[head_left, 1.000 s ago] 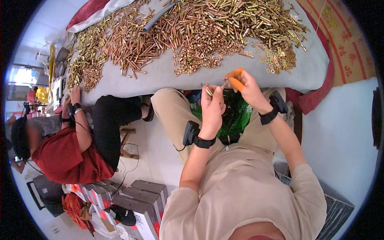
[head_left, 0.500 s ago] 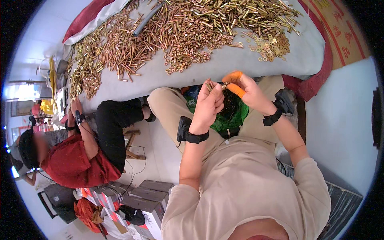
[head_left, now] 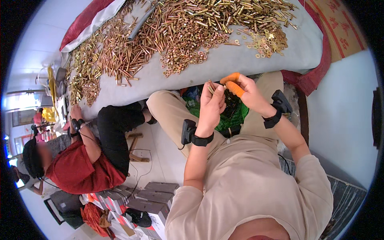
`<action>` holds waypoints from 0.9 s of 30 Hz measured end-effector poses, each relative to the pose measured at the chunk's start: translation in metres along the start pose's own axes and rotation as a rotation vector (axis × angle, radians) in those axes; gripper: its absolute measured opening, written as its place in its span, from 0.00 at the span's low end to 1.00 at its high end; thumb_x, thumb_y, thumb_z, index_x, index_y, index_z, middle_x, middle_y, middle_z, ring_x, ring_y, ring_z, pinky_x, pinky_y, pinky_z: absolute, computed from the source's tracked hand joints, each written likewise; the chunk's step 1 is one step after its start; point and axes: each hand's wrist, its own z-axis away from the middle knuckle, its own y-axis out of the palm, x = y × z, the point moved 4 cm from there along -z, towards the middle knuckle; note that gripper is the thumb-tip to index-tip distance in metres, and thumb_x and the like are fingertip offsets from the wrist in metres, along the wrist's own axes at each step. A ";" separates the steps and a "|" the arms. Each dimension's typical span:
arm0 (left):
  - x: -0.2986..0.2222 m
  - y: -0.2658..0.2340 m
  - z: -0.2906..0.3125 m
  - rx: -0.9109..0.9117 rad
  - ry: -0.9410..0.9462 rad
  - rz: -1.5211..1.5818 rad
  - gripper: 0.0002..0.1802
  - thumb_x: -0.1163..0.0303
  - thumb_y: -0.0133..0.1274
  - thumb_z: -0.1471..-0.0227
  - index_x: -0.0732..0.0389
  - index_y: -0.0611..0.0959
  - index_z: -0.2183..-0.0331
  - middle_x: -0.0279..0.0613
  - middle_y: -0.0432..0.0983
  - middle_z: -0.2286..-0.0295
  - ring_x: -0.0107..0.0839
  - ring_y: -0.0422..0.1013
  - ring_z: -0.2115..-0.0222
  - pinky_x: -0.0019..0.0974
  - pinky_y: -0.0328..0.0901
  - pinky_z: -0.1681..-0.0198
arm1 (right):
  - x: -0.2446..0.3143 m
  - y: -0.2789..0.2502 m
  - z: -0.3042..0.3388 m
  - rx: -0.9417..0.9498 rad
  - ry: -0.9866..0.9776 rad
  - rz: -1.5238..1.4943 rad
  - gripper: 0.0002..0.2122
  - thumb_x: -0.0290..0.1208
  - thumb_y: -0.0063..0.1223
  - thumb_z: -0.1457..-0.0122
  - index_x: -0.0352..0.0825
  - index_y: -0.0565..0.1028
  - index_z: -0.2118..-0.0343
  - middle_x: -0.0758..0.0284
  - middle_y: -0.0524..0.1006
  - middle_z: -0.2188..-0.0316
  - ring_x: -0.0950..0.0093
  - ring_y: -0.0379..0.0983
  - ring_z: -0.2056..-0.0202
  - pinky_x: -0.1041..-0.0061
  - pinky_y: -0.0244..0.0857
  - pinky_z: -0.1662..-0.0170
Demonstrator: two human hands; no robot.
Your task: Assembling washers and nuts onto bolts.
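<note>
My left hand [head_left: 211, 105] is closed around a brass-coloured metal bolt or sleeve [head_left: 210, 87] whose end sticks up past the fingers; its exact kind is too small to tell. Orange covers sit on two fingertips of my right hand [head_left: 253, 95]. Those fingers pinch the end of a small metal piece [head_left: 225, 87] right beside my left fingertips. Below both hands, between my knees, a green plastic bag [head_left: 241, 114] holds dark metal pieces. Ahead on the grey-covered table [head_left: 132, 93] lie heaps of gold and copper-coloured rods [head_left: 120, 60], nuts [head_left: 180, 60] and flat washers [head_left: 272, 42].
A grey tube [head_left: 141, 26] lies among the rods. To the left, a co-worker in a red shirt [head_left: 86, 172] sits with hands at the table edge. Stacked boxes [head_left: 154, 200] and cables stand on the floor; a cardboard sheet [head_left: 340, 28] is at the far right.
My left wrist has turned slightly, while both hands stay together at the small metal piece. The whole view has shifted a little.
</note>
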 end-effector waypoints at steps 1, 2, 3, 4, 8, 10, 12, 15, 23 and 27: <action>0.001 0.000 0.000 -0.003 -0.001 0.002 0.08 0.66 0.44 0.45 0.54 0.64 0.72 0.24 0.53 0.85 0.13 0.48 0.88 0.18 0.43 0.88 | 0.002 0.001 0.000 0.010 0.001 -0.007 0.08 0.24 0.44 0.43 0.29 0.69 0.62 0.71 0.72 0.68 0.82 0.67 0.66 0.82 0.61 0.61; 0.002 -0.002 0.000 -0.035 0.015 0.003 0.08 0.66 0.44 0.45 0.54 0.64 0.73 0.24 0.53 0.85 0.13 0.48 0.88 0.18 0.43 0.89 | 0.003 0.001 0.001 0.020 0.003 -0.013 0.09 0.23 0.43 0.43 0.30 0.69 0.60 0.71 0.72 0.66 0.82 0.67 0.64 0.83 0.61 0.59; 0.003 -0.004 -0.001 -0.067 0.031 0.003 0.08 0.65 0.45 0.45 0.54 0.64 0.73 0.24 0.53 0.85 0.12 0.48 0.88 0.18 0.43 0.89 | 0.003 0.002 0.001 0.023 0.005 -0.013 0.09 0.23 0.43 0.43 0.30 0.69 0.60 0.71 0.72 0.66 0.82 0.67 0.64 0.83 0.61 0.59; 0.003 -0.004 -0.001 -0.070 0.032 0.005 0.08 0.65 0.45 0.45 0.54 0.64 0.73 0.24 0.53 0.85 0.12 0.48 0.88 0.18 0.43 0.89 | 0.004 0.003 0.002 0.025 -0.021 -0.001 0.09 0.23 0.43 0.43 0.30 0.70 0.59 0.70 0.72 0.66 0.81 0.67 0.64 0.82 0.61 0.59; 0.001 -0.004 -0.001 -0.089 0.046 0.020 0.09 0.65 0.46 0.46 0.54 0.64 0.73 0.23 0.53 0.86 0.12 0.48 0.88 0.18 0.43 0.89 | 0.009 0.001 0.003 0.029 -0.112 0.197 0.11 0.21 0.43 0.44 0.30 0.71 0.58 0.66 0.71 0.65 0.78 0.66 0.63 0.80 0.60 0.59; 0.001 -0.006 -0.001 -0.081 0.043 0.026 0.09 0.66 0.46 0.46 0.54 0.65 0.74 0.23 0.52 0.86 0.12 0.48 0.88 0.18 0.43 0.89 | 0.012 0.002 0.004 0.035 -0.144 0.257 0.11 0.21 0.43 0.45 0.30 0.71 0.58 0.66 0.70 0.65 0.77 0.66 0.63 0.80 0.60 0.59; 0.000 -0.009 -0.001 -0.055 0.041 0.023 0.08 0.66 0.46 0.46 0.53 0.65 0.74 0.23 0.52 0.87 0.13 0.47 0.89 0.18 0.43 0.89 | 0.014 0.003 0.004 0.041 -0.176 0.317 0.11 0.21 0.44 0.45 0.31 0.71 0.58 0.65 0.70 0.65 0.76 0.67 0.63 0.80 0.60 0.59; -0.001 -0.011 -0.001 -0.024 0.031 0.066 0.08 0.69 0.45 0.46 0.55 0.64 0.73 0.23 0.52 0.86 0.12 0.46 0.89 0.19 0.43 0.89 | 0.016 0.005 0.005 0.053 -0.248 0.383 0.11 0.20 0.43 0.45 0.31 0.71 0.58 0.66 0.70 0.65 0.76 0.67 0.64 0.80 0.61 0.60; -0.004 -0.013 0.000 0.037 -0.015 0.086 0.08 0.69 0.45 0.46 0.55 0.63 0.74 0.24 0.52 0.86 0.13 0.46 0.89 0.19 0.42 0.89 | 0.003 0.000 0.005 0.039 -0.176 0.161 0.08 0.19 0.46 0.47 0.31 0.70 0.63 0.68 0.72 0.68 0.80 0.69 0.67 0.82 0.62 0.64; 0.000 -0.010 -0.001 0.091 -0.038 0.120 0.08 0.69 0.45 0.46 0.56 0.64 0.74 0.24 0.52 0.86 0.13 0.46 0.89 0.19 0.42 0.89 | 0.007 -0.002 0.006 0.034 -0.240 0.244 0.07 0.20 0.45 0.46 0.31 0.70 0.63 0.68 0.72 0.68 0.78 0.69 0.68 0.80 0.62 0.65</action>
